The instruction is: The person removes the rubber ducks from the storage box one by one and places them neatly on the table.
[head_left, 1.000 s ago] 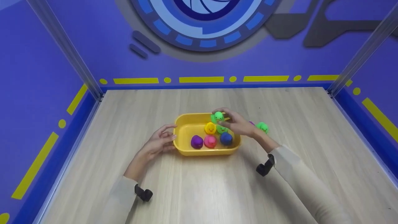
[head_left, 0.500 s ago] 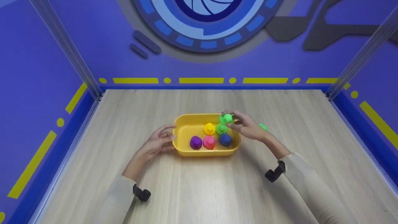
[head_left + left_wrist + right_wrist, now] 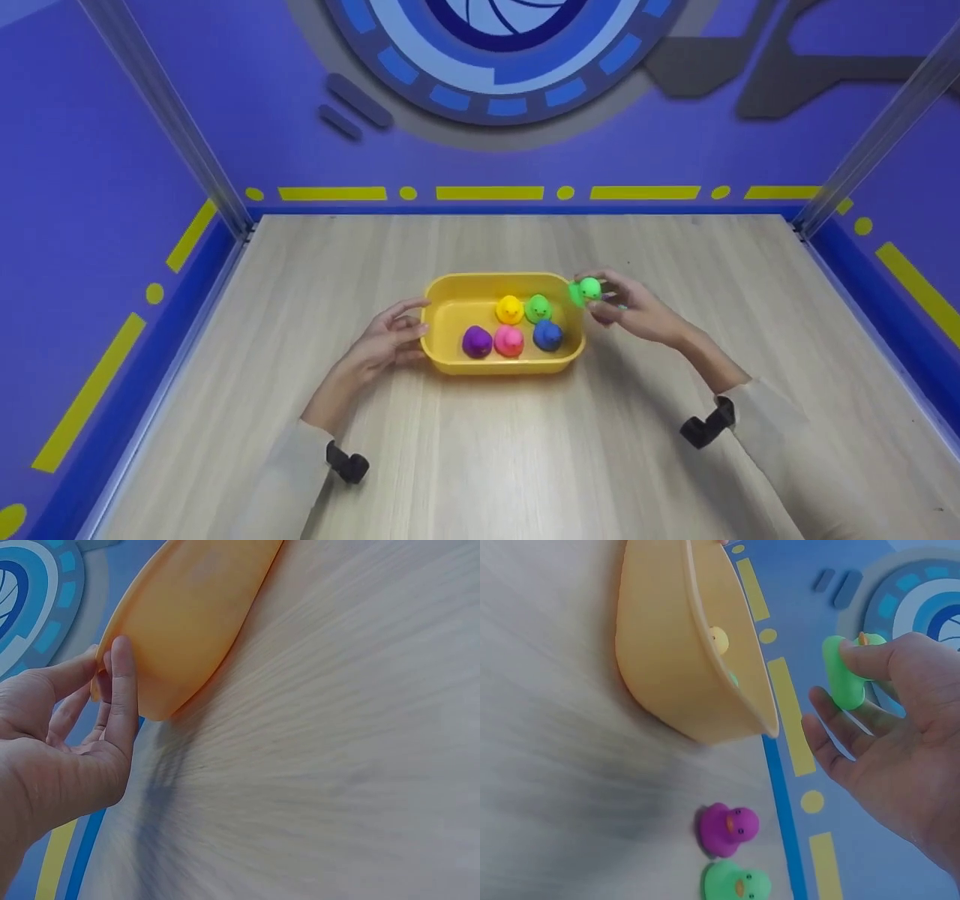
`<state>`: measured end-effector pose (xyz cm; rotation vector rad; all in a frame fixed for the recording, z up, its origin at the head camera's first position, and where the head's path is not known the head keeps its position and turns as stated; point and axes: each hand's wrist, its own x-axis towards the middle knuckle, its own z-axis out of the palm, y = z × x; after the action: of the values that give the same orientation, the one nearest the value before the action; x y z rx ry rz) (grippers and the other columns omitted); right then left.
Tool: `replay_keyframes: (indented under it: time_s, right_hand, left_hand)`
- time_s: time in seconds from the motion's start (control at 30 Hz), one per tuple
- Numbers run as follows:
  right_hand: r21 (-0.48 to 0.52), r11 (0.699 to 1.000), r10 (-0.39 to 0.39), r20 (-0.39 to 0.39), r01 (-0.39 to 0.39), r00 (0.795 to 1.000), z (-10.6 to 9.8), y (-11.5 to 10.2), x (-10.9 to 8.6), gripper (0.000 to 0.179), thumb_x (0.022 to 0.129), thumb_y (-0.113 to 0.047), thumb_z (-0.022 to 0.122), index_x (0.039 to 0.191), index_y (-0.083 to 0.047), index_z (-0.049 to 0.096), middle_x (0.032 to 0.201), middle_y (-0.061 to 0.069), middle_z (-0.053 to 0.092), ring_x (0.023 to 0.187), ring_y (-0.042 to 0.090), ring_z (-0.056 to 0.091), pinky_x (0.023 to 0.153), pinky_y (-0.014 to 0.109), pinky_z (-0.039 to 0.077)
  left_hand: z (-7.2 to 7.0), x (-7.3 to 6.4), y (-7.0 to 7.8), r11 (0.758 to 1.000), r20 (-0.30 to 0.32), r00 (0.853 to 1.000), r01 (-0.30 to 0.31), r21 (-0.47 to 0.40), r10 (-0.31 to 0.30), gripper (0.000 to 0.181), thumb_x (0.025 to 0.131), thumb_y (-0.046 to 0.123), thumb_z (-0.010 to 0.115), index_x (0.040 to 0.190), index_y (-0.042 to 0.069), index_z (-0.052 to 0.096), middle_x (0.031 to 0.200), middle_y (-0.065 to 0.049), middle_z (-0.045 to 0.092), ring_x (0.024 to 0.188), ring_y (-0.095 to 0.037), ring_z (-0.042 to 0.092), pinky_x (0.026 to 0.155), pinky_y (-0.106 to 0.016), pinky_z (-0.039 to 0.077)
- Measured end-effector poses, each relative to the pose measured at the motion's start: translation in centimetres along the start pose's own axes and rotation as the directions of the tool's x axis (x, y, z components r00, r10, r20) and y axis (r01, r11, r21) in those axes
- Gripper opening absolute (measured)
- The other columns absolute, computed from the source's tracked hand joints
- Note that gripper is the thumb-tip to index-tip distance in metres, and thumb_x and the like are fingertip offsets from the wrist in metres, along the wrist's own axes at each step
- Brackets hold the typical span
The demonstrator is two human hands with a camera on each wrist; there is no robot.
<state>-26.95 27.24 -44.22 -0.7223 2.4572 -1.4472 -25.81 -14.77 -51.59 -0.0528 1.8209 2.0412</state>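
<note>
A yellow plastic basin (image 3: 450,367) stands on the table with several rubber ducks inside. My left hand (image 3: 382,343) holds its left end, fingers and thumb at the rim and outer wall, as the left wrist view (image 3: 82,742) also shows. In the basin are a yellow duck (image 3: 510,309), a green duck (image 3: 538,308), a purple duck (image 3: 477,342), a pink duck (image 3: 509,340) and a blue duck (image 3: 548,335). Just past the basin's right end, my right hand (image 3: 637,309) pinches another green rubber duck (image 3: 589,291) in the air between thumb and fingers.
In the right wrist view, a second purple duck (image 3: 727,828) and one more green duck (image 3: 735,883) sit on the table right of the basin; my right hand mostly hides them from the head view. Blue-purple panels (image 3: 480,165) wall the table's back and sides.
My right hand has carried the green duck rightward, from above the basin's inside to beyond its right rim. My left hand has stayed at the basin's left end.
</note>
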Motion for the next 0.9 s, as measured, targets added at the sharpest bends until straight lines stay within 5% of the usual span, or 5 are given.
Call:
replay_keyframes:
  time_s: [0.2,0.6,0.9]
  right_hand:
    - [-0.056,0.998,0.005,-0.047,-0.008,0.999,-1.5,0.6,-1.4,0.042,0.102,-0.009,0.061,0.143,-0.005,0.053,0.131,0.016,0.062,0.107,0.010,0.063,0.088,0.019,0.055]
    - [-0.025,1.000,-0.001,-0.118,-0.002,0.993,-4.1,2.1,-4.2,0.041,0.099,-0.001,0.063,0.139,0.000,0.054,0.126,0.013,0.061,0.106,0.005,0.064,0.086,0.018,0.056]
    - [0.060,0.994,0.100,-0.151,-0.092,0.983,-5.4,3.3,-6.1,0.045,0.101,-0.015,0.064,0.142,-0.002,0.050,0.125,-0.004,0.059,0.114,0.010,0.063,0.090,0.017,0.054]
  left_hand:
    - [-0.1,0.1,0.2,1.000,0.025,1.000,-0.009,0.010,0.009,0.057,0.098,0.006,0.067,0.151,0.013,0.048,0.107,-0.003,0.062,0.092,-0.019,0.070,0.082,-0.035,0.063]
    - [0.0,0.2,0.5,1.000,0.029,1.000,-0.010,0.019,0.010,0.058,0.098,0.007,0.067,0.152,0.012,0.047,0.108,-0.003,0.061,0.091,-0.017,0.068,0.084,-0.035,0.063]
    - [0.0,0.2,0.0,1.000,0.025,1.000,-0.005,0.009,0.004,0.056,0.097,0.008,0.069,0.150,0.014,0.050,0.108,-0.001,0.057,0.086,-0.014,0.066,0.077,-0.029,0.062]
